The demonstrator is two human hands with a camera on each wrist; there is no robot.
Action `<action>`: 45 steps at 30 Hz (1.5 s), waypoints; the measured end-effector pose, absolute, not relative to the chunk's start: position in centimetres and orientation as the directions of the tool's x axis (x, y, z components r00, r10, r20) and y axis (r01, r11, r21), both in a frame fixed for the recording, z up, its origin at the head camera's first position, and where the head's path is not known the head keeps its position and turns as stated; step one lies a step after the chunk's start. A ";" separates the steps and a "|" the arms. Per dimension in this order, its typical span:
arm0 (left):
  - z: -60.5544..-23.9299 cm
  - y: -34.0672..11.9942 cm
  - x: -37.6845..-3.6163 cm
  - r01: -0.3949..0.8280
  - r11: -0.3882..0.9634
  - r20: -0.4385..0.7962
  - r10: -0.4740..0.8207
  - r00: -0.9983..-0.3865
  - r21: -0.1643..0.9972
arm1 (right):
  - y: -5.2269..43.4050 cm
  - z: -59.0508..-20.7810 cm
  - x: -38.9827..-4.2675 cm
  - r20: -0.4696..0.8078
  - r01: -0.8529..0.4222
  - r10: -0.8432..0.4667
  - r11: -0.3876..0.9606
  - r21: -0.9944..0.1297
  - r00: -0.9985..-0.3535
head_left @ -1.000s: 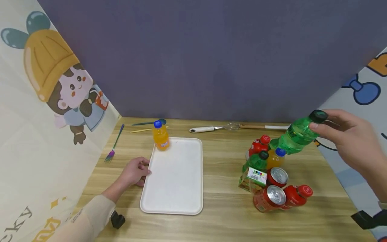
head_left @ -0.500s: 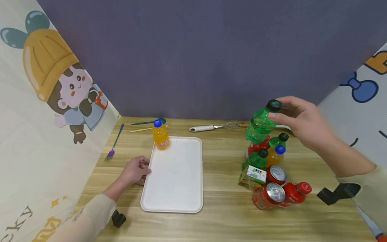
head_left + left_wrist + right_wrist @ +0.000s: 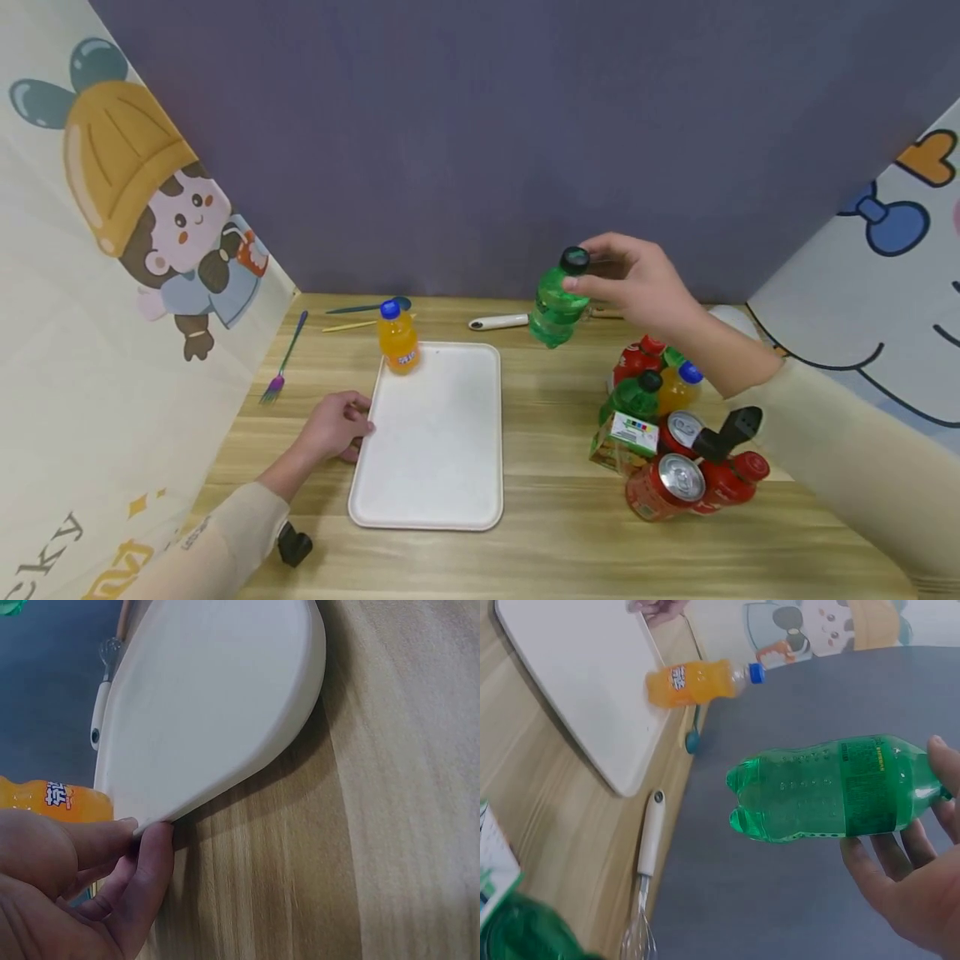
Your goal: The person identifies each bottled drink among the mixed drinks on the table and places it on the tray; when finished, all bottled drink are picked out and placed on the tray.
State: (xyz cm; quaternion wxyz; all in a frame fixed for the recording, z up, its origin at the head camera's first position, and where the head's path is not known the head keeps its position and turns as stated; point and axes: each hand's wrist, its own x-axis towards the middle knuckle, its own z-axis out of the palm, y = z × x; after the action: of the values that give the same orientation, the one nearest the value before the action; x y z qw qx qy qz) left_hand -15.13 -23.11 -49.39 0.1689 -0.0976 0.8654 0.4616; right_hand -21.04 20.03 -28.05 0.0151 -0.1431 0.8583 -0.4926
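Observation:
A green soda bottle point(image 3: 557, 307) with a black cap hangs in the air right of the tray, slightly tilted. My right hand point(image 3: 633, 279) grips it near the neck; in the right wrist view the bottle's base points away from the palm. The white tray point(image 3: 431, 442) lies on the wooden table. At its left edge my left hand point(image 3: 335, 427) pinches the rim between thumb and fingers, as the left wrist view shows. An orange soda bottle point(image 3: 398, 340) with a blue cap stands on the tray's far left corner.
Right of the tray clusters a group of drinks: a green bottle point(image 3: 633, 398), a juice carton point(image 3: 624, 442), a red can point(image 3: 663, 489), a red bottle point(image 3: 731, 483) and others. A whisk point(image 3: 498, 322), a fork point(image 3: 277, 379) and a blue spoon point(image 3: 367, 307) lie along the edges.
My right hand has carried the green bottle leftward from the drinks group toward the tray, and the bottle has turned more upright. The left hand has stayed at the tray's edge.

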 end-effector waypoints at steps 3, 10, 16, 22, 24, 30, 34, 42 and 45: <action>-49.4 -23.1 -15.1 -0.321 0.556 -0.378 -0.014 -0.926 0.766 | 18.5 -28.7 -21.7 0.126 -0.249 -0.286 0.446 -0.860 -0.950; -49.2 -23.1 -15.0 -0.321 0.553 -0.375 -0.017 -0.927 0.769 | 15.6 -30.1 -22.9 0.144 -0.282 -0.350 0.383 -0.880 -0.926; -49.3 -23.2 -14.9 -0.325 0.549 -0.376 -0.022 -0.926 0.770 | 13.4 -31.4 -23.8 0.105 -0.252 -0.369 0.379 -0.890 -0.924; -49.3 -23.2 -14.8 -0.324 0.549 -0.373 -0.025 -0.928 0.770 | 11.2 -32.8 -24.7 0.054 -0.191 -0.325 0.405 -0.894 -0.944; -49.3 -23.3 -14.8 -0.325 0.549 -0.373 -0.027 -0.927 0.770 | 10.4 -33.3 -24.9 0.037 -0.173 -0.316 0.415 -0.893 -0.948; -49.4 -23.2 -14.8 -0.325 0.548 -0.370 -0.031 -0.929 0.771 | 8.3 -34.6 -25.6 0.028 -0.168 -0.307 0.440 -0.882 -0.951; -49.4 -23.1 -14.8 -0.323 0.548 -0.367 -0.031 -0.930 0.772 | 6.8 -35.4 -25.7 0.033 -0.172 -0.294 0.462 -0.870 -0.955; -49.5 -23.0 -14.9 -0.325 0.548 -0.371 -0.029 -0.928 0.771 | 4.8 -37.3 -25.6 0.029 -0.150 -0.258 0.461 -0.874 -0.966; -49.6 -22.9 -14.9 -0.314 0.547 -0.363 -0.020 -0.932 0.776 | 4.5 -38.0 -25.6 0.020 -0.139 -0.252 0.464 -0.875 -0.967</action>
State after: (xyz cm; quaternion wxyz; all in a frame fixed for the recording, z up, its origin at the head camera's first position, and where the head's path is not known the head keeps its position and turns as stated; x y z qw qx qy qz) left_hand -14.94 -22.91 -49.56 0.1578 -0.0964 0.8653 0.4659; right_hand -25.62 4.47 -38.02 0.0561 -0.1145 0.8537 -0.5050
